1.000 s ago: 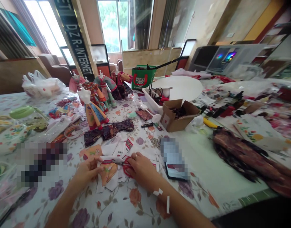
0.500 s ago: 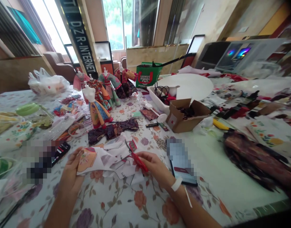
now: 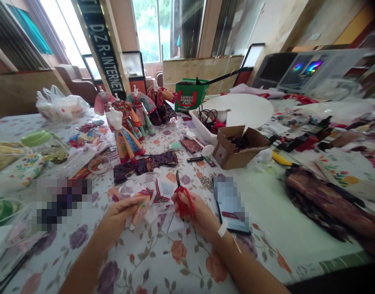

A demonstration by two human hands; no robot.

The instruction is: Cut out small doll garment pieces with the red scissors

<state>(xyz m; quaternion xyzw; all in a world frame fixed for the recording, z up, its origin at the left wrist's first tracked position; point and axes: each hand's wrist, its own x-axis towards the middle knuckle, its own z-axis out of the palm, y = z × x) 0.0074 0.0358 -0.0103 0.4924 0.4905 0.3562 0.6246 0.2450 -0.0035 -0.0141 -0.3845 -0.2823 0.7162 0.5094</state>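
My left hand point(image 3: 121, 212) pinches a white printed fabric piece point(image 3: 143, 196) with orange and red patterns and holds it up over the floral tablecloth point(image 3: 163, 261). My right hand point(image 3: 193, 210) is closed round red-handled scissors point(image 3: 183, 198), whose dark blades point up and away beside the fabric's right edge. More cut white fabric scraps point(image 3: 167, 222) lie under both hands.
A phone point(image 3: 233, 208) lies just right of my right hand. Behind the fabric are a dark cloth strip point(image 3: 146, 165), several dressed doll figures point(image 3: 124, 136), an open cardboard box point(image 3: 236, 147), a white tray point(image 3: 202, 128) and a green bag point(image 3: 189, 96). Patterned cloth point(image 3: 322, 200) covers the right side.
My left hand has gathered the fabric up and lifted it toward the middle. My right hand turned the scissors upright, blades now pointing up instead of lying across the fabric.
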